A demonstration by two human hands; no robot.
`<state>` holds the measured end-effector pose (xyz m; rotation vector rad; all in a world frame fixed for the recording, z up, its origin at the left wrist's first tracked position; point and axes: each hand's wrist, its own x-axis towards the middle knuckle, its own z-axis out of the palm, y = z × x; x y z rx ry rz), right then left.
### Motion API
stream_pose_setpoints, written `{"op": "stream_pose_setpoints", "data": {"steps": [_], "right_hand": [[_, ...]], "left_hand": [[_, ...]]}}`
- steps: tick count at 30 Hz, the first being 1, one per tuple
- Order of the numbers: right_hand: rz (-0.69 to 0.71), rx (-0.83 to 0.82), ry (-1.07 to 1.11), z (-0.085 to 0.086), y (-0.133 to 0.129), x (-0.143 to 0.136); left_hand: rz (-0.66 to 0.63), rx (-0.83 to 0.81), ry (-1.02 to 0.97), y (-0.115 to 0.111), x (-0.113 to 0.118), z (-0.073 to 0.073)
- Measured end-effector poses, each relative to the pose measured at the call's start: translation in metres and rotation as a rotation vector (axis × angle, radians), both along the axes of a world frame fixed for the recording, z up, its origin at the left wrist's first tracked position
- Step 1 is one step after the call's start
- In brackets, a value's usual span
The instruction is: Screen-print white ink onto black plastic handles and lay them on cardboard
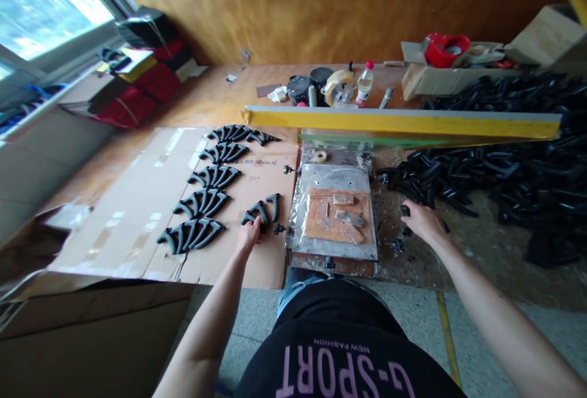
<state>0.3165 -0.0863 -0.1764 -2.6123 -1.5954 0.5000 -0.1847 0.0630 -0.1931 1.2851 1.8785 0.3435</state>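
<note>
On the cardboard to the left, my left hand [250,233] has its fingers closed round a black curved handle [260,212] in a small group. Just right of that group lies a single similar handle [274,205]. Several fanned rows of these handles [202,202] lie further left. My right hand [422,222] is closed on another black curved handle [405,210], whose end sticks out past the fingers, in front of a large heap of black handles [440,172]. Between my hands is a metal plate fixture [302,214] with a brown pad [316,233] and several clear blocks [349,217] on it.
A yellow-and-grey bar [389,120] spans the table behind the fixture. Black knobs [279,228] stick out from the fixture's sides. Behind the bar stand a bottle [365,85], tape rolls [340,87] and dark jars [299,89]. A cardboard box [435,83] stands at the back right.
</note>
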Motion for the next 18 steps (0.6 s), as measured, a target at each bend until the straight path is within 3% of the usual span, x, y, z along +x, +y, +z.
{"op": "stream_pose_setpoints", "data": {"steps": [2,4,6,8,11,13,14,16,18], "right_hand": [[0.003,0.253,0.141,0.018,0.015,-0.022],[0.116,0.464,0.345,0.030,0.031,-0.051],[0.297,0.579,0.477,0.033,0.043,-0.083],[0.457,0.606,0.435,0.027,0.051,-0.112],[0.570,0.566,0.198,0.013,0.055,-0.139],[0.612,0.537,0.080,0.008,0.054,-0.145],[0.629,0.531,0.046,0.008,0.053,-0.145],[0.655,0.533,0.020,0.011,0.051,-0.137],[0.638,0.558,0.025,0.018,0.050,-0.119]], "left_hand": [[-0.042,-0.063,0.065,0.009,0.007,0.002],[-0.077,-0.125,0.133,0.024,0.013,0.013],[-0.121,-0.139,0.162,0.041,0.022,0.032],[-0.182,-0.087,0.128,0.055,0.040,0.059],[-0.260,0.178,-0.125,0.059,0.086,0.114],[-0.256,0.471,-0.494,0.050,0.121,0.152],[-0.238,0.530,-0.624,0.043,0.136,0.170],[-0.231,0.551,-0.782,0.026,0.154,0.194],[-0.225,0.538,-0.821,0.010,0.155,0.203]]}}
